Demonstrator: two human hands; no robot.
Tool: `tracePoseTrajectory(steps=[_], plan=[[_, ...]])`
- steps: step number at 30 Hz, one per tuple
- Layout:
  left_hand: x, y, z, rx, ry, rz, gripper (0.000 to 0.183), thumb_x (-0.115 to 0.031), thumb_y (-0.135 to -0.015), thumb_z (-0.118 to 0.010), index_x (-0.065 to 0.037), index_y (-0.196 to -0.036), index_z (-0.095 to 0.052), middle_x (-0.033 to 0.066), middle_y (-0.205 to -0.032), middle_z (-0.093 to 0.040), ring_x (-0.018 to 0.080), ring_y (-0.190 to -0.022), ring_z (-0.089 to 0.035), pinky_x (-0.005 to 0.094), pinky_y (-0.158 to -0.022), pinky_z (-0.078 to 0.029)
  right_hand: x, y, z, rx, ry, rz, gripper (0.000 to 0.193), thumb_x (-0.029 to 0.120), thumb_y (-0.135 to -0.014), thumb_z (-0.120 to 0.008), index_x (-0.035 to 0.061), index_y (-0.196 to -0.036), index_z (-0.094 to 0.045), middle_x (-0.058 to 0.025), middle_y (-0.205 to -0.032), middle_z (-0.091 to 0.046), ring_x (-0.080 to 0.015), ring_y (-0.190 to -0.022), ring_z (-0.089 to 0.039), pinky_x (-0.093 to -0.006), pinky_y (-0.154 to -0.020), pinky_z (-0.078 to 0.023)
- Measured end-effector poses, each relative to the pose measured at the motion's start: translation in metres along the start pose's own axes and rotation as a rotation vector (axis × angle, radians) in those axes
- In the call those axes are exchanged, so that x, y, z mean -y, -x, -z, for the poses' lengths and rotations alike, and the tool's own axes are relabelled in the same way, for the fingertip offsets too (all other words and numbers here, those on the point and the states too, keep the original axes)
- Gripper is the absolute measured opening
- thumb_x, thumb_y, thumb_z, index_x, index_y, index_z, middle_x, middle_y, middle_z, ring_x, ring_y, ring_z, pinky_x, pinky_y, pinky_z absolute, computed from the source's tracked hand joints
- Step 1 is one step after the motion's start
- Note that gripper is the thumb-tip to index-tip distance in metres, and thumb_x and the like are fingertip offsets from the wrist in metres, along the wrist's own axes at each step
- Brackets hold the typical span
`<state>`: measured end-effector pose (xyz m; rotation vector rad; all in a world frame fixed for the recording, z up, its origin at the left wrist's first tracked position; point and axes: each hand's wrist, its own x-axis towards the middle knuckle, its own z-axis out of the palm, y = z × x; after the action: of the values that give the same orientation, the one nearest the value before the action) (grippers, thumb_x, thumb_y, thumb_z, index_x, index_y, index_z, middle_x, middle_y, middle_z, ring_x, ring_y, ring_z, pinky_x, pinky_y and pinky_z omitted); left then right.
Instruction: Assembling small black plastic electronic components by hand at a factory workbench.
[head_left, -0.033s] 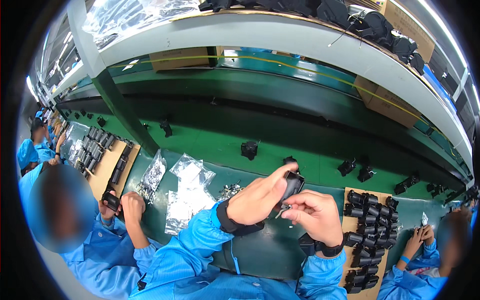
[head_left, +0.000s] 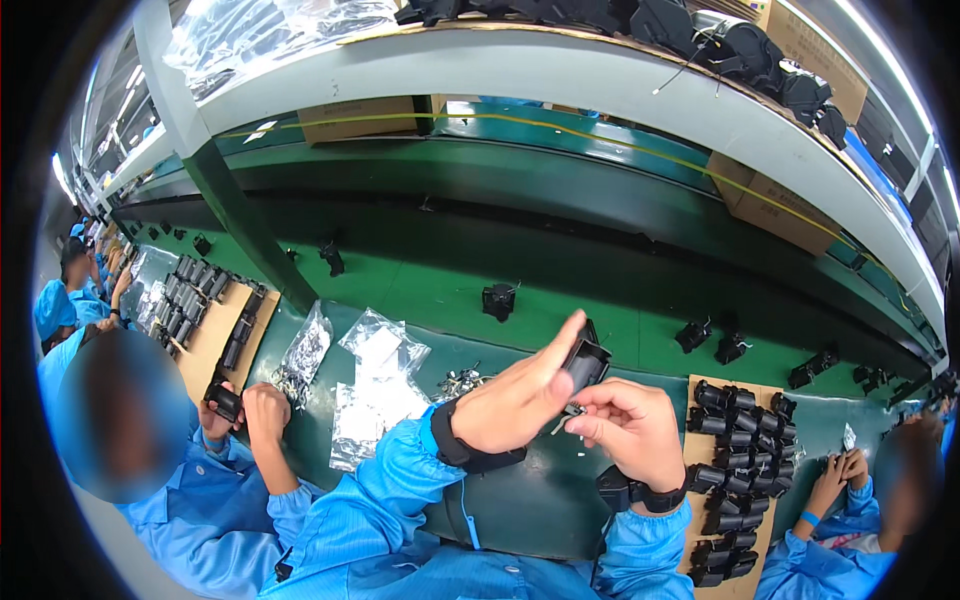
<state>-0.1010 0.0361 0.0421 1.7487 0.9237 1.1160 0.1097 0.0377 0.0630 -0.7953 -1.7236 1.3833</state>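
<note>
My left hand [head_left: 510, 405] holds a black plastic housing [head_left: 588, 364] between its thumb and outstretched fingers, above the green worktop. Close against the housing's lower end, my right hand [head_left: 632, 425] pinches a small light-coloured piece [head_left: 571, 410], perhaps a wire end or a little connector; it is too small to name. The housing's far side is hidden behind my left fingers. Left of my left forearm lie clear plastic bags [head_left: 375, 400] with white contents and a small heap of wired parts [head_left: 462, 382].
Cardboard with rows of black housings [head_left: 738, 440] lies to my right. Beyond the worktop, a green belt carries spaced black parts [head_left: 498, 300]. A grey shelf edge [head_left: 500, 62] spans above, with a post [head_left: 240, 225] at left. Co-workers' hands [head_left: 265, 415] work on either side.
My left fingers have straightened and the housing has tilted slightly in my grip. The round black end that showed past my fingertips is now out of sight. My right hand has barely shifted.
</note>
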Motion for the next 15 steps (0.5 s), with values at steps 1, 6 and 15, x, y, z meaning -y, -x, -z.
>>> tracePoseTrajectory(steps=[1,6,15], plan=[[0.007,0.002,-0.002,-0.078,-0.09,-0.278,0.086,-0.062,-0.11,-0.039,0.002,-0.164,-0.021,0.0258,-0.157,-0.044,0.0312,-0.129,-0.059,0.0391,-0.108,-0.047,0.002,-0.001,-0.002,0.002,-0.004,0.006,0.023,0.005,-0.089,-0.084,-0.0031,-0.109,-0.076,-0.0052,-0.085,-0.072,-0.0082,-0.066,-0.065,-0.0239,-0.057,-0.051],[-0.013,-0.007,0.005,0.136,-0.175,-0.287,0.102,-0.053,-0.101,-0.066,0.0,-0.167,-0.011,0.0232,-0.173,-0.011,0.0366,-0.158,-0.025,0.0475,-0.126,-0.026,0.004,0.003,0.001,-0.058,-0.37,-0.099,0.024,0.003,-0.098,-0.074,-0.0043,-0.121,-0.071,-0.0077,-0.089,-0.073,-0.0089,-0.067,-0.065,-0.0219,-0.049,-0.05],[-0.024,-0.002,0.011,0.258,-0.015,-0.257,0.069,-0.029,-0.11,-0.052,0.002,-0.164,-0.022,0.0247,-0.171,-0.015,0.039,-0.16,-0.018,0.0463,-0.128,-0.021,0.015,0.01,0.011,0.132,-0.509,-0.121,0.023,0.007,-0.104,-0.067,-0.0065,-0.123,-0.067,-0.0089,-0.089,-0.069,-0.0133,-0.071,-0.068,-0.0253,-0.053,-0.057]])
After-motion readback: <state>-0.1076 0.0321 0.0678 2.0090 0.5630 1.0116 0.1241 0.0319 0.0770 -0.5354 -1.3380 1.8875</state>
